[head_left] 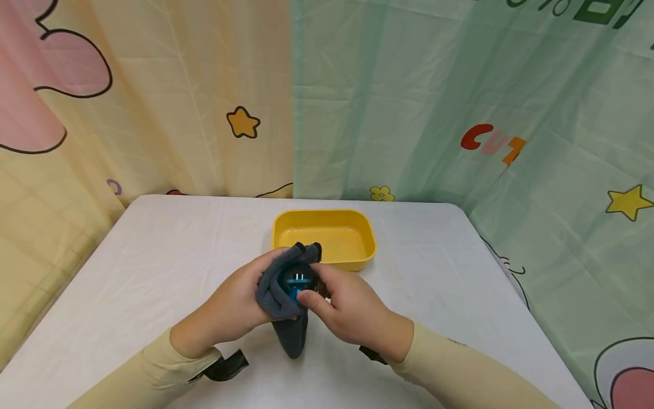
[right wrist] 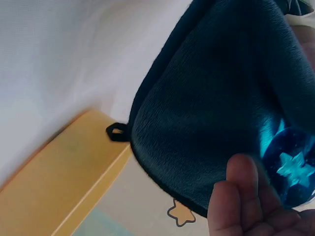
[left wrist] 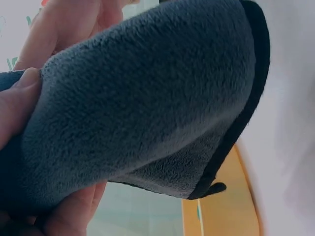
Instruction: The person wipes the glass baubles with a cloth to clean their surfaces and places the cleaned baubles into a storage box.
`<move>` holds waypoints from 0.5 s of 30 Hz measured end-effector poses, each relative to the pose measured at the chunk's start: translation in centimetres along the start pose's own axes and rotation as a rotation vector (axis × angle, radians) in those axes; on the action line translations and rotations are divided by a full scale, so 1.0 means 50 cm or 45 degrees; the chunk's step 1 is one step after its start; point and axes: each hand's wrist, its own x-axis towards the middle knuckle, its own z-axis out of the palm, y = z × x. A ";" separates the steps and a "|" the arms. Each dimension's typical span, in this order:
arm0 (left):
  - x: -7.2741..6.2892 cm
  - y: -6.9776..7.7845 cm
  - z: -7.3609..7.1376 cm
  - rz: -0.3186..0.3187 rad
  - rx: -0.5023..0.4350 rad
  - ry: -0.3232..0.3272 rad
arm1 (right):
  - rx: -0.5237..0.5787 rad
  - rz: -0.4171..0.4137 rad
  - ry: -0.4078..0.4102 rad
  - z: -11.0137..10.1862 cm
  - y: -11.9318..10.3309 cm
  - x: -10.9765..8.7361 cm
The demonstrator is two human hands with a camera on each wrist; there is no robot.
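A grey-blue cloth (head_left: 275, 291) with black edging is wrapped partly around a shiny blue see-through ball (head_left: 299, 279). My left hand (head_left: 230, 307) grips the cloth from the left, and one end hangs below it. From the right, my right hand (head_left: 355, 307) pinches the ball between thumb and fingers. A pale star shape shows in the ball (right wrist: 290, 184) in the right wrist view, where the cloth (right wrist: 197, 108) has a small black loop at a corner. In the left wrist view the cloth (left wrist: 147, 98) covers much of the left hand and hides the ball.
Just beyond the hands, a yellow rectangular basin (head_left: 352, 264) stands on the white-covered table (head_left: 434, 272). Patterned curtains (head_left: 388, 102) rise behind the table and along its sides. Each wrist wears a black strap (head_left: 227, 366).
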 end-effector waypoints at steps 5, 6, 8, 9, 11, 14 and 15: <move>0.000 -0.007 -0.001 -0.017 0.008 0.021 | -0.315 -0.164 -0.015 -0.005 -0.001 -0.002; -0.001 -0.008 -0.001 -0.025 0.004 0.024 | -0.376 -0.223 -0.002 -0.006 0.000 -0.002; -0.002 -0.009 -0.002 -0.036 -0.008 0.025 | -0.500 -0.349 0.058 -0.006 0.004 -0.002; -0.002 -0.009 -0.002 -0.039 -0.017 0.021 | -0.557 -0.413 0.101 -0.006 0.006 -0.002; -0.002 -0.010 -0.002 -0.038 -0.028 0.014 | -0.655 -0.520 0.185 -0.005 0.010 -0.002; -0.002 -0.009 -0.001 -0.032 -0.031 0.010 | -0.694 -0.548 0.226 -0.005 0.012 -0.001; -0.002 -0.008 0.000 -0.028 -0.036 0.010 | -0.678 -0.515 0.207 -0.006 0.011 -0.001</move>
